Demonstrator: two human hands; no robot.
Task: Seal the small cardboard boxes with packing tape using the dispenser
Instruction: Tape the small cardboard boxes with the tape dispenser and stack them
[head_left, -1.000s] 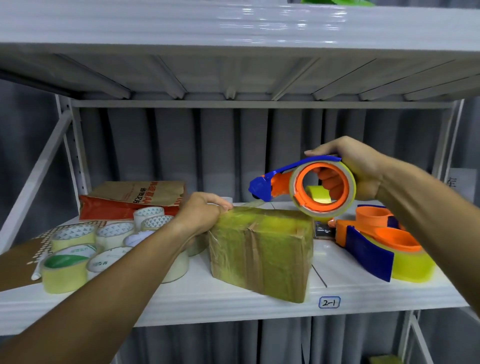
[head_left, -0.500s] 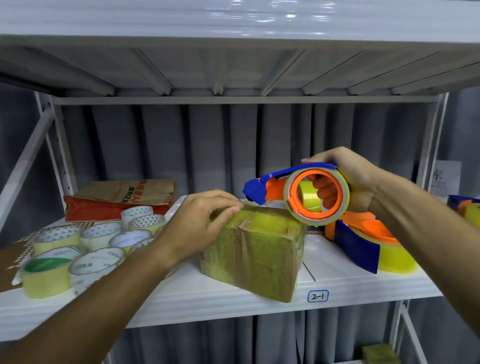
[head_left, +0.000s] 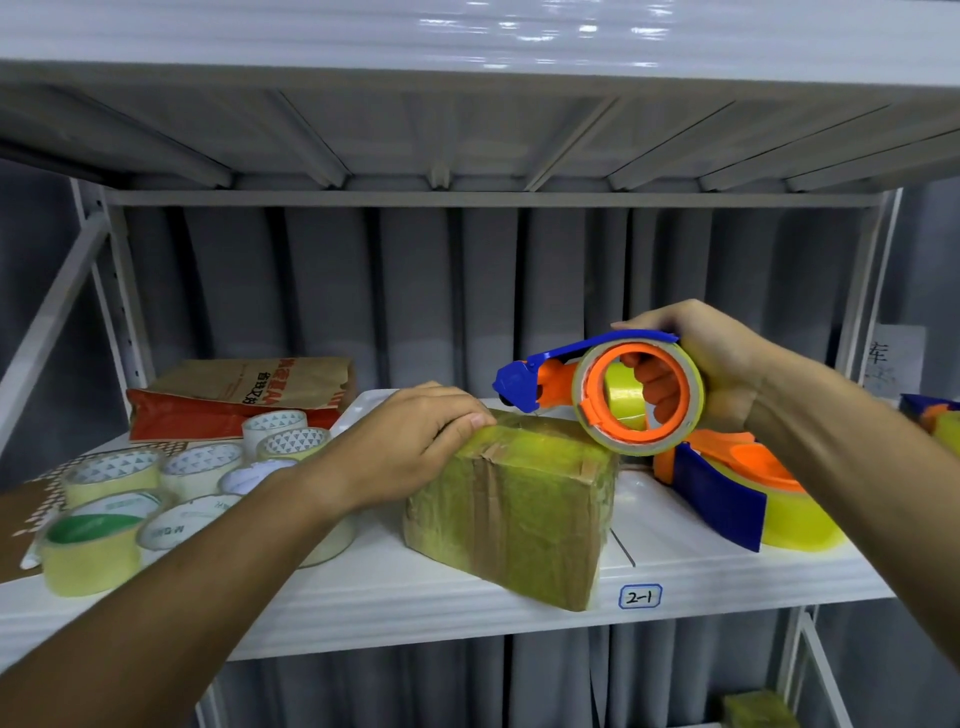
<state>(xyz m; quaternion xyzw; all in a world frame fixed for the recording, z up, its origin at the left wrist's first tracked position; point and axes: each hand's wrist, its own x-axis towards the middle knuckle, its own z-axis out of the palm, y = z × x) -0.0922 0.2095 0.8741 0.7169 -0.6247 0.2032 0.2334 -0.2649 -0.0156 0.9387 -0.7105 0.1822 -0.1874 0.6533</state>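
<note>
Nearest me, at frame centre, the cardboard box (head_left: 511, 512) sits on the shelf (head_left: 363, 597), already heavily taped. My left hand (head_left: 415, 447) presses flat on its top left edge, fingers straight. Behind it, at centre right, my right hand (head_left: 701, 364) grips the dispenser (head_left: 608, 395) just above the box. I judge that if the left hand eases, the box could skid and the tape wrinkle.

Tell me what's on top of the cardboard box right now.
The left hand presses its fingertips on the taped cardboard box. Whatever lies under the fingers is hidden.
</note>
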